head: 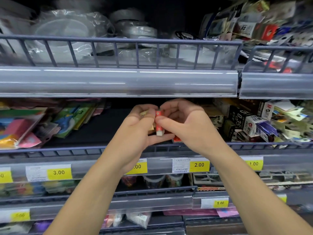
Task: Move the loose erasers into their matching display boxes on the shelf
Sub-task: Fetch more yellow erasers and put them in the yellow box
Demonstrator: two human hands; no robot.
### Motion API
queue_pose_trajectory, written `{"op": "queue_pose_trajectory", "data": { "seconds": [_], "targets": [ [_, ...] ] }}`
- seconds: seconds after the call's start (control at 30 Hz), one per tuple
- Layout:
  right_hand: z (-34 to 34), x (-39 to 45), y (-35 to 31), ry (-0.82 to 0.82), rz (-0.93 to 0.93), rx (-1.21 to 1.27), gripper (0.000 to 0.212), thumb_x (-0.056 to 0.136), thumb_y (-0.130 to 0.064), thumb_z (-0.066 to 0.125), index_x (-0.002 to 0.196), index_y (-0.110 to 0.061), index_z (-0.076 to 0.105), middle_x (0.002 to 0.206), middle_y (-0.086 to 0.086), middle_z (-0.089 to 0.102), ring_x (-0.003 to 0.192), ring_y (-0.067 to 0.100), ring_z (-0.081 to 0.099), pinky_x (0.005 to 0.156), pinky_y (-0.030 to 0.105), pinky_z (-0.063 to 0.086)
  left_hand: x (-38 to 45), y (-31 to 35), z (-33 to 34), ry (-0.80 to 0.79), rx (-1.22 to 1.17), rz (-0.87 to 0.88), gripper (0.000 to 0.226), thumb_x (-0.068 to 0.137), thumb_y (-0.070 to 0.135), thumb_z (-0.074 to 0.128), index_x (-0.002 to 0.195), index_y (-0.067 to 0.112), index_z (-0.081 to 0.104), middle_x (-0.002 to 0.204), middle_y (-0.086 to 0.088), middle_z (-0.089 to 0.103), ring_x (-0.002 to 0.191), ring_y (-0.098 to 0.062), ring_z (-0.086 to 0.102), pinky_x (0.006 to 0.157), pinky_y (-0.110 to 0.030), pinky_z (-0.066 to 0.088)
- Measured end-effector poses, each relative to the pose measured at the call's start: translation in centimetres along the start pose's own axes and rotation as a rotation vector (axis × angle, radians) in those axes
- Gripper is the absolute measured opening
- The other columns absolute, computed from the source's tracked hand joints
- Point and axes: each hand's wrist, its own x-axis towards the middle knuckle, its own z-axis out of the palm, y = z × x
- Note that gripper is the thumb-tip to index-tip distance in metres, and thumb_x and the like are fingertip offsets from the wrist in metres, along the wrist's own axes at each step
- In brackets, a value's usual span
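Above the middle shelf [94, 150], the right hand [184, 124] pinches a red eraser [159, 122] between thumb and fingers while the left hand [137, 128] curls round several others, which may well spill if that loose bundle shifts.

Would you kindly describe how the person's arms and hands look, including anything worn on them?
Both forearms are bare, with no sleeves in view. The left hand and right hand wear no gloves, and no rings, watch or bracelets are visible. No markings show on either arm.
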Motion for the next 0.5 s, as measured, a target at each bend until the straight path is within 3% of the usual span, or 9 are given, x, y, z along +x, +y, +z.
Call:
{"op": "queue_pose_trajectory", "data": {
  "seconds": [0.1, 0.23, 0.33, 0.4, 0.5],
  "targets": [
    [0.4, -0.5, 0.2, 0.013, -0.103, -0.213, 0.023, 0.085, -0.032, 0.076, 0.107, -0.028, 0.071, 0.088, -0.009, 0.065, 0.074, 0.006, 0.06, 0.063, 0.02, 0.047, -0.1, 0.3, -0.1, -0.012, -0.017, -0.033, 0.025, 0.11, 0.026, 0.049, 0.118, 0.004, 0.058, 0.101, -0.014, 0.079, 0.098, -0.026, 0.077, 0.074, -0.04, 0.064],
    [0.3, -0.9, -0.4, -0.015, -0.261, -0.398, 0.018, 0.087, -0.033, 0.07, 0.105, -0.034, 0.073, 0.098, -0.016, 0.063, 0.098, 0.007, 0.06, 0.083, 0.029, 0.05, 0.0, 0.2, -0.2, 0.045, 0.116, -0.002, 0.023, 0.095, 0.031, 0.072, 0.108, 0.013, 0.066, 0.083, -0.007, 0.07, 0.065, -0.017, 0.059, 0.054, -0.026, 0.051],
    [-1.4, -0.6, -0.3, -0.113, -0.181, -0.317, 0.034, 0.087, -0.033, 0.074, 0.12, -0.034, 0.07, 0.103, -0.017, 0.066, 0.088, 0.005, 0.062, 0.077, 0.021, 0.05, 0.2, 0.2, -0.8, 0.058, 0.188, 0.018, 0.023, 0.083, 0.027, 0.08, 0.1, 0.015, 0.07, 0.072, -0.005, 0.066, 0.058, -0.014, 0.054, 0.045, -0.023, 0.042],
    [-3.4, -0.2, 0.2, -0.05, -0.125, -0.345, 0.034, 0.088, -0.028, 0.074, 0.121, -0.034, 0.068, 0.099, -0.016, 0.066, 0.077, 0.0, 0.059, 0.07, 0.015, 0.045, 0.3, 0.2, -1.3, 0.047, 0.232, 0.019, 0.013, 0.082, 0.024, 0.081, 0.091, 0.021, 0.072, 0.065, -0.006, 0.061, 0.055, -0.017, 0.049, 0.042, -0.024, 0.037],
    [-6.3, 0.3, 1.3, -0.042, 0.003, -0.725, 0.034, 0.093, -0.029, 0.067, 0.126, -0.038, 0.063, 0.112, -0.015, 0.06, 0.093, 0.0, 0.054, 0.079, 0.018, 0.041, 0.5, 0.1, -1.8, 0.044, 0.272, 0.031, 0.007, 0.082, 0.022, 0.077, 0.085, 0.028, 0.073, 0.065, -0.008, 0.065, 0.056, -0.022, 0.053, 0.045, -0.026, 0.043]
  ]
}}
